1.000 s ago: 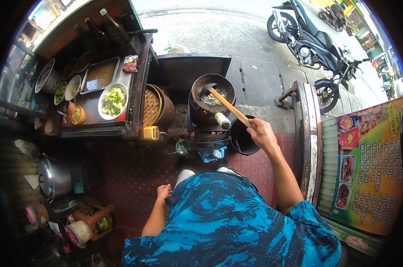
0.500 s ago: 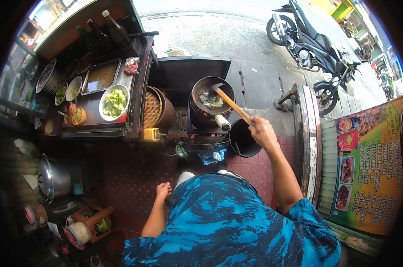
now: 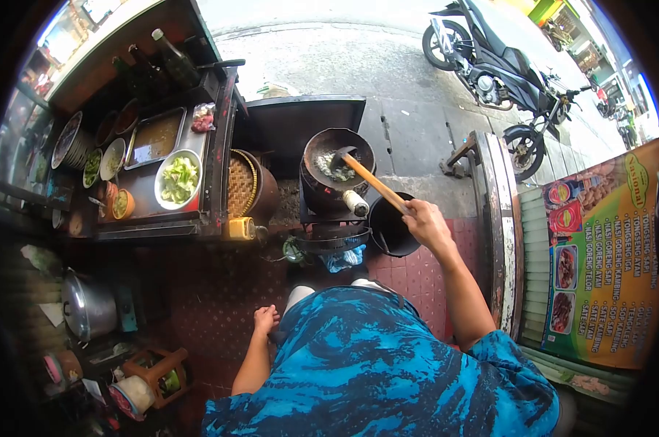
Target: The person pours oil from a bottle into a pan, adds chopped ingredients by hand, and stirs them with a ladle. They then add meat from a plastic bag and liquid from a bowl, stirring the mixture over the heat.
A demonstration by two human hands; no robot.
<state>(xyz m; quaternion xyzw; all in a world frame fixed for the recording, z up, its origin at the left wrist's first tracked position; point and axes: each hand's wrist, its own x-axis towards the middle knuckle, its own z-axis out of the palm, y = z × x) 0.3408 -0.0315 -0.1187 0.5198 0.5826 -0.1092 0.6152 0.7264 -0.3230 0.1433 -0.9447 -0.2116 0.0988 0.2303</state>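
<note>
My right hand [image 3: 428,224] is closed around the wooden handle of a wok spatula [image 3: 379,186]. Its dark metal head rests inside a round black wok [image 3: 317,154], among chopped pale pieces in shiny oil [image 3: 339,173]. The wok sits on a stove [image 3: 322,202], and a light-coloured cylinder [image 3: 355,203], perhaps the wok's handle, sticks out toward me. Low beside my body hangs my left hand [image 3: 267,319], its fingers loosely curled with nothing visible in them.
At left, a cart counter [image 3: 154,231] carries a white bowl of cut greens [image 3: 178,180], a metal tray [image 3: 156,138], plates and bottles. A black bucket [image 3: 395,233] stands right of the stove. A lidded pot [image 3: 89,304] is lower left, a bench [image 3: 500,233] right, a motorcycle [image 3: 500,73] beyond.
The spatula's head has moved lower and deeper into the wok and turned, showing its dark curved face. The whole view has shifted slightly. My left hand stays low beside my body.
</note>
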